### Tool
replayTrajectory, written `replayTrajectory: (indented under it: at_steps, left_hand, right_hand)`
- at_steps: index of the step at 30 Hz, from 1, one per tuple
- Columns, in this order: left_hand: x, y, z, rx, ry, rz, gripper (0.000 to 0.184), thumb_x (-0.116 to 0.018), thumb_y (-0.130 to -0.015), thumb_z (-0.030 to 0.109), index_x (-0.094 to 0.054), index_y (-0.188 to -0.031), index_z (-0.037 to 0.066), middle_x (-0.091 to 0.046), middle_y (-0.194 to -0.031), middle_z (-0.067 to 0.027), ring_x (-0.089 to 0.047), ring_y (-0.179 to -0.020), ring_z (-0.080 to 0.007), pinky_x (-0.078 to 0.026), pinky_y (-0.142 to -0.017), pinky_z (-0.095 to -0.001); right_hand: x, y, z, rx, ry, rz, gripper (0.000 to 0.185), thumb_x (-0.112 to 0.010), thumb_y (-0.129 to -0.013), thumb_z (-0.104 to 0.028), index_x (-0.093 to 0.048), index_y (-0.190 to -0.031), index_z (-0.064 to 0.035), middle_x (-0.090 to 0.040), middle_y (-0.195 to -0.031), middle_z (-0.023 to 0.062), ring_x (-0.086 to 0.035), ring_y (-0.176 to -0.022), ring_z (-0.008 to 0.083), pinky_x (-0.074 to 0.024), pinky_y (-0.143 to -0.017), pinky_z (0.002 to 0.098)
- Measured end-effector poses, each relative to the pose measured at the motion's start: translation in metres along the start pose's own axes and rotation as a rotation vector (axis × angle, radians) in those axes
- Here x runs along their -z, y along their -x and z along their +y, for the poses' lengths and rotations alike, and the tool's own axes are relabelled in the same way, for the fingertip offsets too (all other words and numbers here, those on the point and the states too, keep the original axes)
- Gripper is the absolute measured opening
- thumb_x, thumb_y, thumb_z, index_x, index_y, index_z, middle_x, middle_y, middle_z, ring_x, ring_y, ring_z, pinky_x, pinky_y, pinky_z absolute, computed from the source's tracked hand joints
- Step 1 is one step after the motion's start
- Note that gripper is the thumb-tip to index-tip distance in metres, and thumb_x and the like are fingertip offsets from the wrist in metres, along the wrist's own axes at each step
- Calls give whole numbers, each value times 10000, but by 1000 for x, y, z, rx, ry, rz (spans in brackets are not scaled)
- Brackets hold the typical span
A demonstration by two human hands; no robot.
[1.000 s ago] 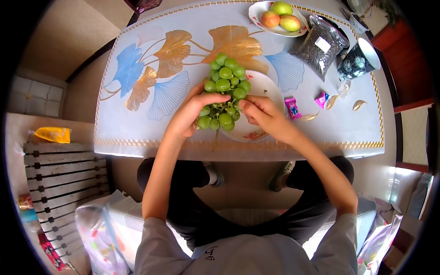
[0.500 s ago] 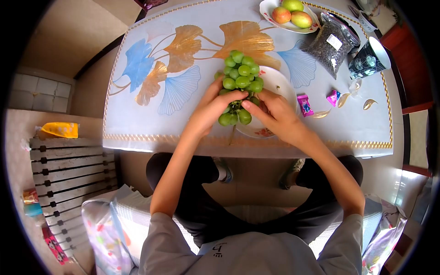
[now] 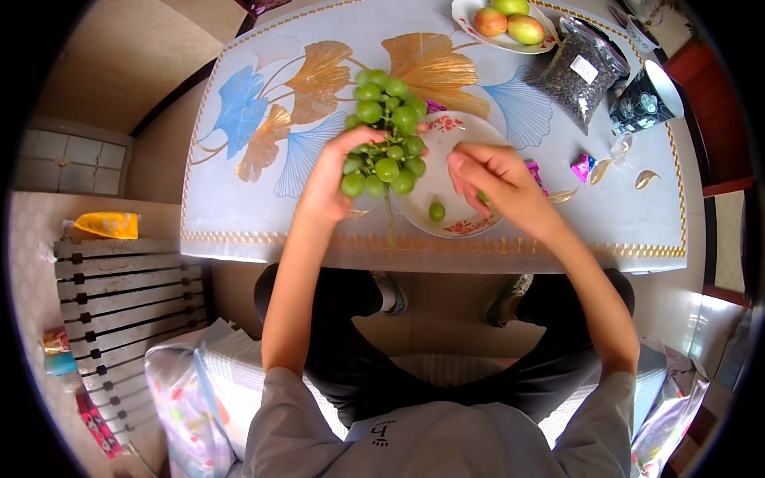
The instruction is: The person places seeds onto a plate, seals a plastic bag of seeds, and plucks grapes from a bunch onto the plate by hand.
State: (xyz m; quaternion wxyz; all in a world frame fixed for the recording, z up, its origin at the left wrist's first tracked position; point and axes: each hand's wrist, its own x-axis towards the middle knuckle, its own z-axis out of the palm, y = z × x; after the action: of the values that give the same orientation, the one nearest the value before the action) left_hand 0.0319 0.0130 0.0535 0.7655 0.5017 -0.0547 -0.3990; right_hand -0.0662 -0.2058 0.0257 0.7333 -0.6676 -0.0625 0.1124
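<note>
My left hand is wrapped round a bunch of green grapes, holding it up over the left side of a white plate with red flowers. The bunch's stem hangs down toward me. Above the plate's right side, my right hand is apart from the bunch, its fingers curled in. A bit of a green grape shows at those fingers, mostly covered by them. One loose grape lies on the plate between my hands.
Pink-purple wrapped sweets lie right of the plate, one partly behind my right hand. Farther back are a bag of dark seeds, a dark patterned cup and a fruit plate. The table's near edge runs above my knees.
My right hand has left the bunch and moved right over the plate. My left hand has shifted left with the bunch, uncovering more of the plate and a loose grape on it.
</note>
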Motion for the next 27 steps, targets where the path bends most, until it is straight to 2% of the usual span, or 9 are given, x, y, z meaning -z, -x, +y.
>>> replayTrajectory:
  at_steps: [1,6,9,13,18,20,21,24,27]
  left_hand:
    - [4,0,4,-39,-95,-3,551,-489,-908,222,-440,-1405,-12,-589,-1339,-194,-621,-1171,-349,-536,-928,-436]
    - [15,13,21,-149,-55,76,565,-480,-901,211,-432,-1425,7,-596,-1329,-190,-627,-1160,-358,-564,-901,-465]
    - [34,13,27,-228,81,127,527,-483,-920,209,-451,-1393,-21,-608,-1308,-186,-616,-1178,-362,-567,-928,-476]
    - [68,11,33,-307,446,40,408,-454,-970,174,-497,-1333,-9,-591,-1302,-215,-581,-1219,-371,-544,-978,-499]
    - [71,8,30,-326,523,124,401,-499,-959,187,-511,-1308,-9,-589,-1300,-205,-587,-1205,-374,-527,-1006,-507]
    - [65,8,30,-285,603,152,405,-503,-959,198,-510,-1305,-13,-587,-1307,-197,-584,-1210,-377,-530,-1002,-506]
    - [66,7,30,-237,641,16,433,-478,-962,209,-492,-1334,-12,-581,-1325,-188,-580,-1223,-371,-536,-993,-484]
    - [62,7,31,-187,569,-131,471,-452,-956,215,-467,-1371,-8,-575,-1339,-189,-579,-1232,-357,-548,-971,-445]
    - [40,6,34,-200,393,33,502,-460,-933,223,-466,-1371,-22,-592,-1329,-184,-608,-1197,-327,-558,-951,-412]
  right_hand:
    - [1,-2,-3,28,14,53,265,-607,-1004,-291,-661,-972,-34,-535,-725,-69,-427,-590,5,-339,-519,195]
    - [18,-14,16,118,295,274,235,-741,-903,-253,-594,-909,-70,-548,-768,-50,-422,-558,31,-342,-515,226]
    - [20,-8,2,123,496,252,216,-784,-844,-91,-577,-902,-75,-522,-774,-49,-425,-627,50,-380,-574,224]
    - [19,-13,9,279,730,338,257,-796,-822,-213,-605,-928,-77,-603,-879,33,-538,-681,163,-451,-616,305]
    - [-3,-73,0,363,774,217,237,-744,-858,-246,-640,-988,-77,-660,-962,131,-642,-881,287,-520,-775,378]
    - [-2,-126,30,686,1078,217,225,-727,-862,-195,-637,-1024,-66,-654,-955,127,-636,-854,292,-509,-732,391]
    - [-8,-138,30,848,1231,213,224,-719,-865,-170,-636,-1042,-61,-652,-951,125,-633,-840,295,-504,-710,397]
    - [-15,-154,26,339,1306,-166,265,-709,-860,-162,-629,-1090,-56,-668,-1021,151,-626,-837,352,-505,-714,454]
    - [-9,-162,43,458,1151,-44,282,-689,-885,-215,-641,-1124,-73,-692,-973,104,-655,-874,274,-515,-753,417]
